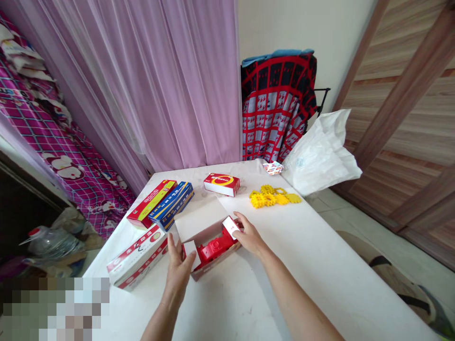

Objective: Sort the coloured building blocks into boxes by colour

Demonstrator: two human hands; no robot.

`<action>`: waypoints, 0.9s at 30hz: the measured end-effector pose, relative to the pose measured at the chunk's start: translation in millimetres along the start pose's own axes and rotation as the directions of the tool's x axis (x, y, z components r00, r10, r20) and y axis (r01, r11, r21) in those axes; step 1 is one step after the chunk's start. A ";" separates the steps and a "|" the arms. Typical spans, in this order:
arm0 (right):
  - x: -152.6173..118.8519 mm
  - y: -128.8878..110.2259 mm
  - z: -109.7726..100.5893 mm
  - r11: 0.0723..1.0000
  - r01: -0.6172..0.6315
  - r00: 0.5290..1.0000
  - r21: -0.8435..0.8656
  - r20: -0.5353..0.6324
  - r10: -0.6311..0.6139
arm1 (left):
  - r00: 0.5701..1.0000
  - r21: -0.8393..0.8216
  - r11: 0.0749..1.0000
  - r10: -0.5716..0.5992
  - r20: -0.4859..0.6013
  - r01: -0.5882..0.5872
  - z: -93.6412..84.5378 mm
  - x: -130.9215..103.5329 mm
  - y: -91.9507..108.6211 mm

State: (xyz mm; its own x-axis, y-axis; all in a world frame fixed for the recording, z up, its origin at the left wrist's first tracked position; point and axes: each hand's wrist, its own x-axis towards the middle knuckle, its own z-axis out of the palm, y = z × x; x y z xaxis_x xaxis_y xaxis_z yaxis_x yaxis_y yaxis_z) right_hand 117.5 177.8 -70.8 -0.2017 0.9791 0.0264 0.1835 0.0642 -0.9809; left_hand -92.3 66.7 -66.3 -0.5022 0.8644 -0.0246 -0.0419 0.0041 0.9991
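An opened cardboard box [213, 266] lies on the white table [245, 303], its lid folded back and its white end flaps showing. Inside it is a red plastic object [216, 246]. My left hand [177, 265] is at the box's left end, fingers apart, with the thumb against the left flap. At the right end, my right hand [249, 234] has its thumb and fingers round the small white flap [231, 227].
Left of the opened box lie a white and red box [137, 258], a blue box [172, 206] and a red and yellow box [151, 203]. Behind it are a small red box [222, 183] and yellow gear-shaped pieces [272, 196]. A white bag [322, 154] hangs at the right edge.
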 end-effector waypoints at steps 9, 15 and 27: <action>-1.7 -15.1 -8.0 0.989 -0.083 0.987 0.123 0.146 0.065 | 0.970 -0.199 0.957 -0.179 0.167 0.211 10.4 19.7 38.6; -9.0 -11.4 -12.5 0.940 0.108 0.981 0.323 0.120 -0.154 | 0.981 -0.210 0.960 -0.171 0.095 0.188 11.6 21.5 32.1; -19.3 -9.9 -12.2 0.951 0.135 0.985 0.278 0.071 -0.160 | 0.985 -0.178 0.971 -0.140 0.104 0.157 12.5 16.2 38.8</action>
State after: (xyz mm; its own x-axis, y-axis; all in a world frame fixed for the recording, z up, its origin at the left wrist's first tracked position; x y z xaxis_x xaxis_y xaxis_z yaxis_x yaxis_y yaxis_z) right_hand 131.3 160.5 -59.3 -0.2961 0.9400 0.1696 -0.1201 0.1395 -0.9829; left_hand -91.2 87.2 -27.5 -0.3985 0.9031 -0.1603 -0.2732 0.0499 0.9607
